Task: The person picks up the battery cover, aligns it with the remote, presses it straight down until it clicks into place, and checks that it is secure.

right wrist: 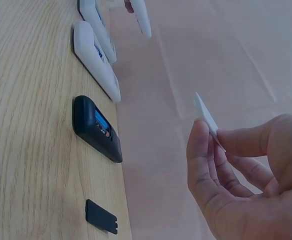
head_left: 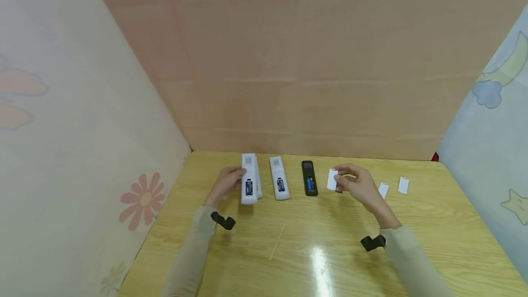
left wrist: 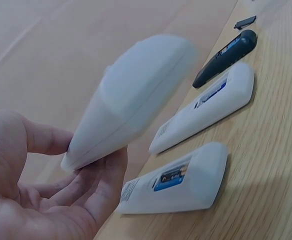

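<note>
My left hand [head_left: 227, 184] grips a white remote control [head_left: 249, 173] by its sides, raised above the table, its open battery bay showing batteries in the head view. Partly behind it, a second white remote [left wrist: 186, 182] lies on the table with batteries in its bay. My right hand [head_left: 358, 184] pinches a white battery cover [head_left: 332, 179] between thumb and fingers; the right wrist view shows the cover [right wrist: 206, 120] edge-on, off the table. Below that hand lies a black battery cover [right wrist: 101, 216], mostly hidden in the head view.
Another white remote [head_left: 280, 178] and a black remote [head_left: 309, 178] lie in the row, bays uncovered with batteries inside. Two white covers [head_left: 403, 185] [head_left: 383, 189] rest at the right. A draped backdrop [head_left: 288, 81] stands behind the wooden table [head_left: 247, 251], with patterned walls on both sides.
</note>
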Demonstrator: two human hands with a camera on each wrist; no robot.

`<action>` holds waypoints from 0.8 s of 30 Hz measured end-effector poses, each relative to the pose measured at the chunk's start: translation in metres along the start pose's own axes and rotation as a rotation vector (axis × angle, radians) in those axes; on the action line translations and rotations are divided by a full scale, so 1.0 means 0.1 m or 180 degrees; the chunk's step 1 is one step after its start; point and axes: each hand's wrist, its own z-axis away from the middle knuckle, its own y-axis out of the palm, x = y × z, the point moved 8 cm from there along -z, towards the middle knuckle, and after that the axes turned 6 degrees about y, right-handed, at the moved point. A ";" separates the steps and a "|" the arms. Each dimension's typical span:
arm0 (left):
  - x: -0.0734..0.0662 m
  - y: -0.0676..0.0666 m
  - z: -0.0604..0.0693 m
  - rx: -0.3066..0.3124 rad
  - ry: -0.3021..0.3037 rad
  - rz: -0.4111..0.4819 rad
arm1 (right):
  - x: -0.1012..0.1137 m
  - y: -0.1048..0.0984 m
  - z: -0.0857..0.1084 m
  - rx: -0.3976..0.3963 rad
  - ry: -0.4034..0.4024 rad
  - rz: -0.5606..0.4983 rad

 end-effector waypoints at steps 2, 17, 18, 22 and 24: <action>0.00 0.02 0.00 -0.0004 -0.0004 0.0031 | 0.01 0.01 0.00 0.0015 -0.0020 -0.0004; 0.00 0.18 0.00 0.0038 0.0005 0.0115 | 0.11 0.09 0.04 0.0071 -0.0096 -0.0041; 0.01 0.19 0.00 0.0048 0.0007 0.0116 | 0.11 0.09 0.04 0.0075 -0.0096 -0.0050; 0.02 0.22 0.02 0.0065 0.0012 0.0127 | 0.12 0.13 0.04 0.0103 -0.0095 -0.0064; 0.03 0.24 0.03 0.0080 0.0010 0.0169 | 0.12 0.14 0.05 0.0109 -0.0099 -0.0073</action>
